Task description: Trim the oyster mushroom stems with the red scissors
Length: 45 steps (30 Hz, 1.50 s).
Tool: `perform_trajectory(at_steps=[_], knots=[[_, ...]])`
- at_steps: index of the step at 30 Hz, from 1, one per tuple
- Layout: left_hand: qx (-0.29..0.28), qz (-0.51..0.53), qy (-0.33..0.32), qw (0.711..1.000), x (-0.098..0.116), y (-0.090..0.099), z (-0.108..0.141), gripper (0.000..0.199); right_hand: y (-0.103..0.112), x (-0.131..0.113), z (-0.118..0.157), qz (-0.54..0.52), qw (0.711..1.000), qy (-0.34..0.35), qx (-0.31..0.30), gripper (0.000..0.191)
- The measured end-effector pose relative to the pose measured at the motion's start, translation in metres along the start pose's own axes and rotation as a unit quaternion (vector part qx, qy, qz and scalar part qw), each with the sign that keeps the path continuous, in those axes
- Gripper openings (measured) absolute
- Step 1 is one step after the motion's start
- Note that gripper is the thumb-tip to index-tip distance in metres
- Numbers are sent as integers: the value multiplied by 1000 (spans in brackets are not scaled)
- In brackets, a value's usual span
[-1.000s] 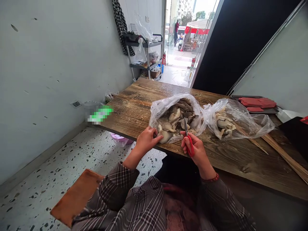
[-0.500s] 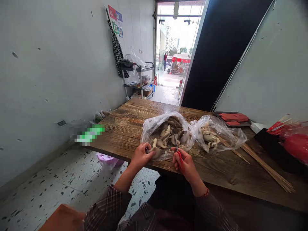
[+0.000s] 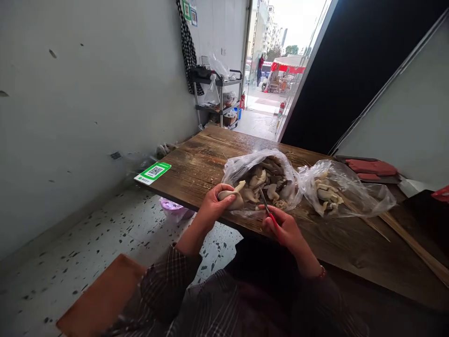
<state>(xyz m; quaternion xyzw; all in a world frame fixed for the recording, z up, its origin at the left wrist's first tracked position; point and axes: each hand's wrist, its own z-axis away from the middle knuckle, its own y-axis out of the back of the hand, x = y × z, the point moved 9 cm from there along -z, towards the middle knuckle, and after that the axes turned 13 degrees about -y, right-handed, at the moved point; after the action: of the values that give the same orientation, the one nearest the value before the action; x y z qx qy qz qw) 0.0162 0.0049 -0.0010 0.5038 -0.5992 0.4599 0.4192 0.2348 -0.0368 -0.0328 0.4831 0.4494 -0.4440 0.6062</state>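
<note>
- At the near edge of the wooden table [image 3: 196,161], seen in the head view, the left hand [image 3: 214,206] has its thumb and fingers clamped on a pale mushroom [image 3: 235,200].
- This mushroom has a smooth, rounded, grey-beige cap and a creamy stem that points up and away to the right. It is held just in front of the open bag, and the fingers cover part of the cap.
- The right hand [image 3: 283,227] is closed around the red handles of a pair of scissors [image 3: 272,219]. The dark, slim blades point up and slightly left, towards the bag's mouth.
- Between and beyond the hands, an open clear plastic bag [image 3: 233,169] lies by the near edge of the table. Its loose mushrooms [image 3: 257,180] are a tangle of brown-grey caps and cream stems, some curled, some folded.
- Just right of it, a second clear bag [image 3: 368,194] holds a smaller clump of cream and grey mushrooms [image 3: 328,194].
- Thin wooden skewers [image 3: 409,238] run from beside that bag towards the table's right side.
- A dark tray of reddish packs [image 3: 373,167] sits near the far right edge.
- A green and white QR code card [image 3: 153,173] lies at the table's left corner.
</note>
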Motion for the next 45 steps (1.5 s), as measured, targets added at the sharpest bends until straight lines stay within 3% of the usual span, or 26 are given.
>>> perform_trajectory(at_steps=[3,7,16,23,29,35,41,45], knots=[[7,9,-5,1000,3,1,4,39,-1,-19,3,106,994,40,7,45],[11,-19,-32,999,6,4,6,32,-9,-31,0,158,986,52,-4,46],[-25,-100,-53,993,11,2,11,23,-36,-37,-13,118,991,19,-64,47],[-39,-105,-56,992,10,5,7,19,-44,-32,-14,64,993,-35,-88,47],[-5,-21,-19,1000,-5,9,3,28,-37,-25,-18,27,995,-80,-57,53],[61,105,19,992,-18,1,7,39,-29,-42,-19,-36,999,-4,36,54],[44,145,36,988,-21,-30,15,42,-38,-43,-23,-85,993,17,86,51],[7,110,42,993,-19,-35,17,40,-32,-47,-19,-62,991,52,105,46]])
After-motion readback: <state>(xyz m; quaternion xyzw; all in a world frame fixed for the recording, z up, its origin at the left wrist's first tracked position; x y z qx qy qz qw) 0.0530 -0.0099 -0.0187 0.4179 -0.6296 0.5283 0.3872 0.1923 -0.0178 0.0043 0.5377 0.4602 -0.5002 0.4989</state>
